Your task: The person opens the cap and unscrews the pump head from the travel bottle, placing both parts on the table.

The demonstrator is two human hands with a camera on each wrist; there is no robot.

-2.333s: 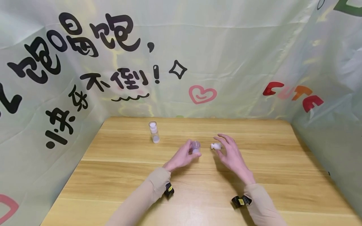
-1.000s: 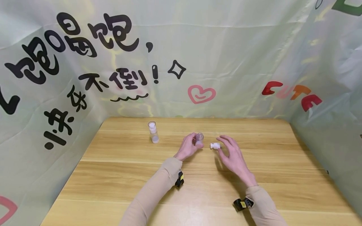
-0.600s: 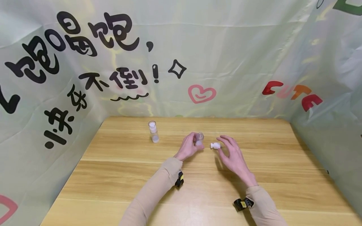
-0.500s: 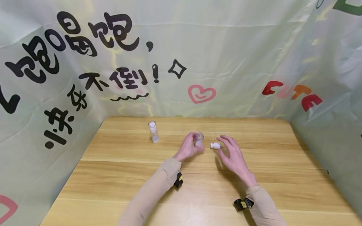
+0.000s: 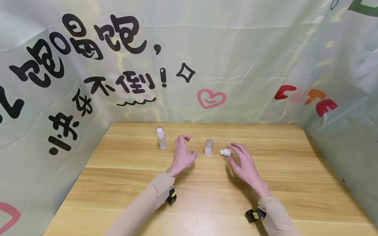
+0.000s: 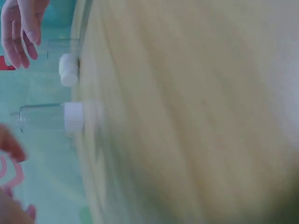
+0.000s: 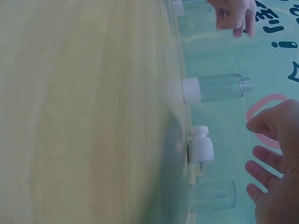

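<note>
Upright on the table stands a clear bottle (image 5: pixel 208 147) with a white base and no cap, its threaded neck showing in the right wrist view (image 7: pixel 219 87). My left hand (image 5: pixel 181 157) is to the left of it, fingers bent loosely and holding nothing. A small white pump top (image 5: pixel 225 152) lies on its side to the right of the bottle. My right hand (image 5: pixel 244 165) hovers close beside that top with its fingers spread; the right wrist view shows a gap between the fingers and the white pump top (image 7: pixel 201 149).
A second clear bottle with a white top (image 5: pixel 161 137) stands at the back left. In the right wrist view a clear cylindrical cover (image 7: pixel 212 196) stands beyond the pump top. Printed cloth walls (image 5: pixel 251 65) enclose the wooden table (image 5: pixel 206 203) at the back and sides.
My left hand has let go of the clear bottle and moved left, leaving it standing. My right hand has hardly moved.
</note>
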